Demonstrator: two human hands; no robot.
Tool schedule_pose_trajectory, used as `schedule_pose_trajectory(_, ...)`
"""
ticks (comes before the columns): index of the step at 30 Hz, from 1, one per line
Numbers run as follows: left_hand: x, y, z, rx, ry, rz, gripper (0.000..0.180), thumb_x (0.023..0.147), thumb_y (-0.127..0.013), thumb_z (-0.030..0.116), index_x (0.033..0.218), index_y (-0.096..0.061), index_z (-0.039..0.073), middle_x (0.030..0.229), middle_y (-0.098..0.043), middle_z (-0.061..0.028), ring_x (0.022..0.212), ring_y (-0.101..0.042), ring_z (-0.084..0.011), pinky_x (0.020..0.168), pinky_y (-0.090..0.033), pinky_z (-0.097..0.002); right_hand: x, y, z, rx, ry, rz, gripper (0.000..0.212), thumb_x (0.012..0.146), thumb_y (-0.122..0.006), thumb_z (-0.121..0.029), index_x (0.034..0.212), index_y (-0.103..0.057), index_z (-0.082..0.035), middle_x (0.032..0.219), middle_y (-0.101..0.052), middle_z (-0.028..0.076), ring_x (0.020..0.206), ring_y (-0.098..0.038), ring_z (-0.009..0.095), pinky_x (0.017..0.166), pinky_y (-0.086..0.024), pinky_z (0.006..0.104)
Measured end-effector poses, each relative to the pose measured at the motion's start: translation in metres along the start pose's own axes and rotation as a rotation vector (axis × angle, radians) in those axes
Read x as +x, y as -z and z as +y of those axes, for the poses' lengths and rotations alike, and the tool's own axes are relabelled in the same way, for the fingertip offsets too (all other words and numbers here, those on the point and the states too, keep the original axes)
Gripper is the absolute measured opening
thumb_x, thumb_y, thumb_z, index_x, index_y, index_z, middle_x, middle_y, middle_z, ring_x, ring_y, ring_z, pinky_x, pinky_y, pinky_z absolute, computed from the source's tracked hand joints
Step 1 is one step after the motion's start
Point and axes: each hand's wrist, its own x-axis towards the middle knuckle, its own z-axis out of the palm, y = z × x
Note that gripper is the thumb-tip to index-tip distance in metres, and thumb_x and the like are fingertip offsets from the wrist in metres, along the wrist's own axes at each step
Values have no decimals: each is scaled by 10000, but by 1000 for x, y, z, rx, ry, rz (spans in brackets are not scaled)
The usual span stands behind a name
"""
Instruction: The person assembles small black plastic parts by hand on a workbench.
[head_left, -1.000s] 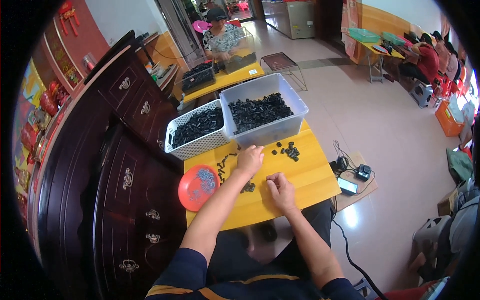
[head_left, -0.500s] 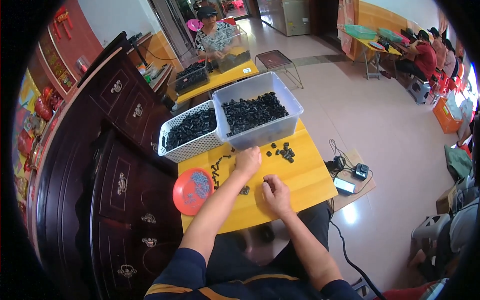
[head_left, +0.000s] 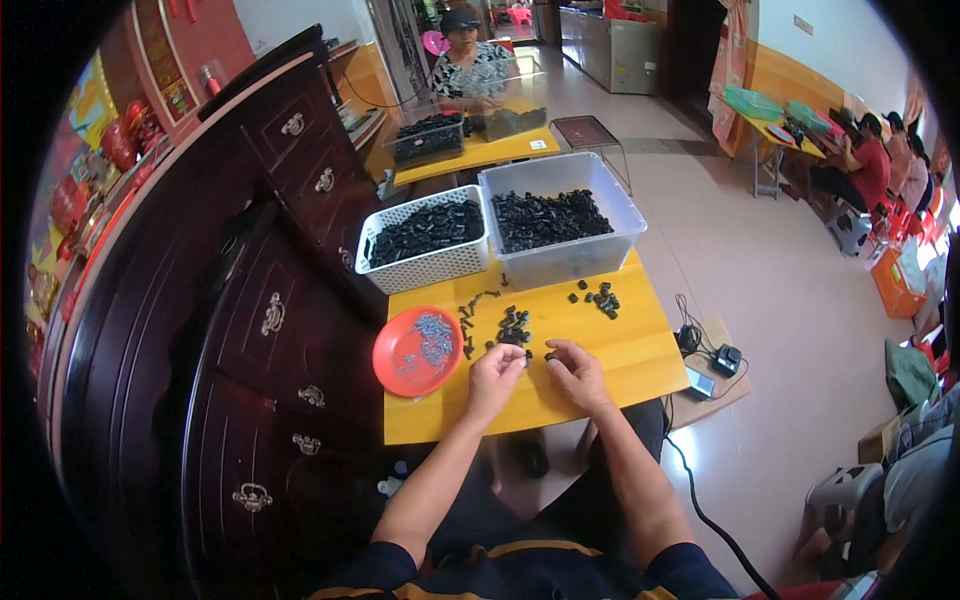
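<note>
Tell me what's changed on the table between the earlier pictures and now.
The left hand has drawn back from near the clear bin toward the person, beside the right hand. That bares the middle cluster of black pieces. A small dark piece shows at its fingertips; whether it is held is unclear. The bin, white basket and red plate stayed put.

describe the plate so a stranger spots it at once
Find the nearest yellow table, beside the dark cabinet. At its left edge, nearer than the white basket, sits the plate. Round and red, it holds small grey pieces; the basket's are black.
</note>
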Motion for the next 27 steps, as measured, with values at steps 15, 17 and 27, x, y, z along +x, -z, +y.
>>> schedule_pose_trajectory(15,18,-16,-22,-5,35,-116,142,979,-687,134,1009,-726,1,831,-705,11,703,-617,-55,643,-511,-235,0,1,-7,20,-204,-128,162,959,-673,-86,1099,-702,-10,939,-733,26,863,-673,104,809,-547,267)
schedule_pose_trajectory(17,18,-19,-22,79,-12,-120,146,973,-691,138,996,-726,-2,803,-703,10,681,-618,-56,623,-512,-242,0,3,-10,-56,-159,-121,154,955,-678,-93,1079,-713,-8,931,-745,45,853,-679,108,798,-549,270)
schedule_pose_trajectory(27,14,-23,-14,-81,258,-119,162,926,-769,111,1048,-692,38,775,-670,12,590,-562,-54,556,-469,-205,4,10,-4,-83,-192,-194,158,959,-722,-92,1086,-706,0,954,-727,37,878,-664,101,814,-544,272)
